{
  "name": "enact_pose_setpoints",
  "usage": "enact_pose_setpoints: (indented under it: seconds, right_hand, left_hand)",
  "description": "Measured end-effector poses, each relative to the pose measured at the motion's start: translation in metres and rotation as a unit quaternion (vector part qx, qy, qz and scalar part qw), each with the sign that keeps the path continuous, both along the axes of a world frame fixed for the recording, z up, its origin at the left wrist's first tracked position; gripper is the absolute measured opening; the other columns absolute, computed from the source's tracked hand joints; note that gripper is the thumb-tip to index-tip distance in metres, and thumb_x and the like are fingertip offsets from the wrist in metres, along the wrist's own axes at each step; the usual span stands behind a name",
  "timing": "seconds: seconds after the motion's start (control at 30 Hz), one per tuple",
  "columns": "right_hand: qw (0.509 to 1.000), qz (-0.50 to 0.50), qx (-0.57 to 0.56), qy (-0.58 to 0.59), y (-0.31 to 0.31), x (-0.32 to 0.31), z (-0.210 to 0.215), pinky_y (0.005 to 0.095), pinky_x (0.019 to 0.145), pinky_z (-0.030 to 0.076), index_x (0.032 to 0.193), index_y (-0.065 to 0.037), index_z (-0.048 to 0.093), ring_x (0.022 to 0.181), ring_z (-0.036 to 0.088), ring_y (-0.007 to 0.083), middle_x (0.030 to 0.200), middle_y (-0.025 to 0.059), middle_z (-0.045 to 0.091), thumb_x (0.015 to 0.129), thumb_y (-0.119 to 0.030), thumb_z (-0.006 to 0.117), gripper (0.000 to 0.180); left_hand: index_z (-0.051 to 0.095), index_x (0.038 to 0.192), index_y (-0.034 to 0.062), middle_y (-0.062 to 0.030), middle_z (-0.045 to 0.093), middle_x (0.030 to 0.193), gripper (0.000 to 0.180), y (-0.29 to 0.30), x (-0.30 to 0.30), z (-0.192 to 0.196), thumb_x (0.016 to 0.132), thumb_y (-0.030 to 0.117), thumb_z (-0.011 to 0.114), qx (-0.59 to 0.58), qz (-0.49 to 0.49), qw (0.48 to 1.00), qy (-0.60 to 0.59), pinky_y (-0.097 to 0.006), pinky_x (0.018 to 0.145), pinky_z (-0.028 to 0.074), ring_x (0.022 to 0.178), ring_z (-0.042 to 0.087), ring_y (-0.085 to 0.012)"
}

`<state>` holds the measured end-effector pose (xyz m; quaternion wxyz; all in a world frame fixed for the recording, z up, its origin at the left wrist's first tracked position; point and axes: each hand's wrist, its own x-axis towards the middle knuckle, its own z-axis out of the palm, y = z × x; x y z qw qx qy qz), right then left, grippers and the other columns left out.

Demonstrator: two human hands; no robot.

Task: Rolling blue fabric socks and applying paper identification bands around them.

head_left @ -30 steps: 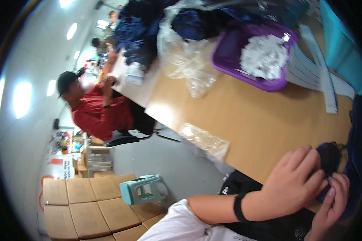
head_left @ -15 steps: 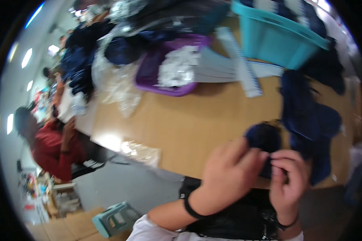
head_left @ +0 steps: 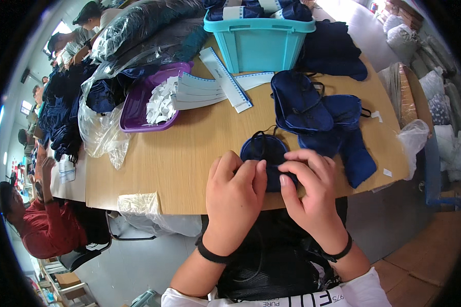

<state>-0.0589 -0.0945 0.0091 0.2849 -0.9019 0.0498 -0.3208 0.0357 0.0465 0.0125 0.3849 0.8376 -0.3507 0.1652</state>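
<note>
A small rounded navy cloth piece (head_left: 264, 148) with a thin black cord loop lies at the table's near edge, between my hands. My left hand (head_left: 234, 197) is closed at its left side, thumb and forefinger pressed together on the cloth. At its right side, my right hand (head_left: 312, 187) is curled, thumb and forefinger tips nearly meeting at the cloth's edge. The fingers partly cover the cloth's lower half. Just beyond my right hand lies a pile of similar navy cloth pieces (head_left: 305, 105) with black loops.
A purple basin (head_left: 130, 115) holds white paper slips, beside paper strips (head_left: 197, 92) and a white ruler-like strip (head_left: 225, 77). A turquoise bin (head_left: 258, 48) stands behind, filled with navy bundles. Plastic bags (head_left: 105, 135) lie left. A person in red (head_left: 51, 230) sits at far left.
My view has turned to the right, so the table and its things appear further left. Both hands stay at the cloth piece; the gap between them has widened slightly.
</note>
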Motion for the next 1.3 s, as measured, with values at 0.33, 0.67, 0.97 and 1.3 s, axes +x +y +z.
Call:
enact_pose_setpoints:
  seconds: [0.33,0.67,0.97,1.3]
  right_hand:
    - [0.996,0.04,0.083,0.004,-0.007,0.002,-0.003,0.0445,0.091,0.042,0.103,-0.009,0.07,0.104,0.068,0.0281,0.102,0.0071,0.074,0.094,-0.02,0.072,0.014]
    - [0.997,0.017,-0.06,-0.043,-0.01,0.032,-0.025,0.0486,0.082,0.05,0.089,-0.004,0.071,0.094,0.066,0.0354,0.094,0.0114,0.068,0.097,-0.017,0.066,0.016]
    - [0.994,-0.052,-0.1,-0.011,-0.014,0.05,-0.029,0.053,0.083,0.05,0.076,-0.002,0.067,0.088,0.069,0.0384,0.087,0.0152,0.069,0.094,-0.021,0.067,0.026]
    - [0.991,-0.029,-0.014,0.132,-0.036,0.067,-0.011,0.0514,0.091,0.056,0.084,-0.007,0.076,0.097,0.072,0.038,0.103,0.0169,0.077,0.093,-0.029,0.065,0.026]
  left_hand:
    - [0.063,0.072,0.0012,-0.016,0.057,0.077,0.024,0.0,0.005,-0.002,0.091,0.012,0.074,-0.011,0.024,0.998,-0.051,-0.049,0.068,0.048,0.074,0.059,-0.0384]
    - [0.073,0.076,0.0057,-0.0175,0.07,0.081,0.023,-0.007,0.024,-0.016,0.093,0.022,0.07,0.044,0.05,0.994,-0.082,-0.051,0.071,0.053,0.076,0.065,-0.0407]
    - [0.067,0.112,0.0064,-0.018,0.069,0.109,0.017,0.004,-0.01,-0.008,0.097,0.014,0.064,0.03,-0.002,0.997,-0.075,-0.051,0.078,0.055,0.092,0.068,-0.0412]
    - [0.069,0.114,0.0021,-0.0175,0.068,0.114,0.02,0.005,-0.007,-0.007,0.097,0.012,0.068,0.024,-0.074,0.996,-0.031,-0.048,0.089,0.056,0.104,0.067,-0.0425]
